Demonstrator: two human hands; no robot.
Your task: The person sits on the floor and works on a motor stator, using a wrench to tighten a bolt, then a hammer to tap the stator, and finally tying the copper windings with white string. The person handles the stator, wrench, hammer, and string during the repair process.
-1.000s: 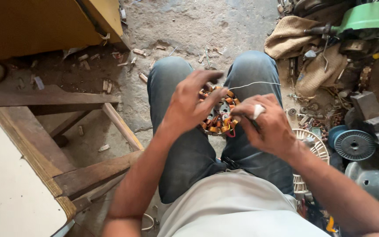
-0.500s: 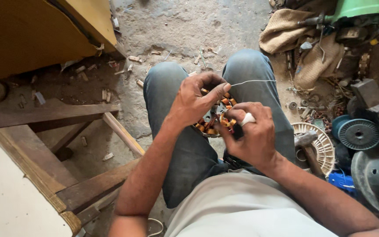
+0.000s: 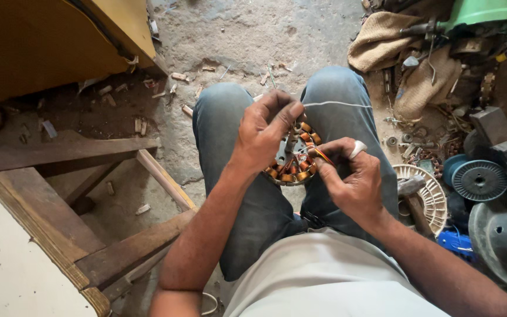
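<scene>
Stator: we have a round wound stator (image 3: 293,159), copper coils in a ring around a grey metal core, sitting over the lap between the 2 knees in blue jeans (image 3: 230,176), in the middle of the scene.
Left hand: our left hand (image 3: 263,136) arches over the far-left part of the ring, grip clenched on the stator, thumb and fingertips pressing its upper coils.
Right hand: our right hand (image 3: 352,179), 1 finger wrapped in a white band, comes in from the right; its grip pinches a thin reddish wire (image 3: 323,155) at the right rim of the ring.
White strand: a thin pale thread (image 3: 338,104) lies across the right knee; we cannot tell where it ends.
Surroundings: wooden frame (image 3: 71,194) on the left, bare concrete floor (image 3: 247,35) at the far side, a blue spool (image 3: 479,180) and a white slotted disc (image 3: 432,191) on the right amid scrap parts.
Technique note: in our judgement the wire wants steady, light tension, guided low into its slot so it seats beside the neighbouring turns.
Support note: the left hand should keep the ring from rotating.
Risk note: tugging sharply could nick the enamel or lift coils already seated.
</scene>
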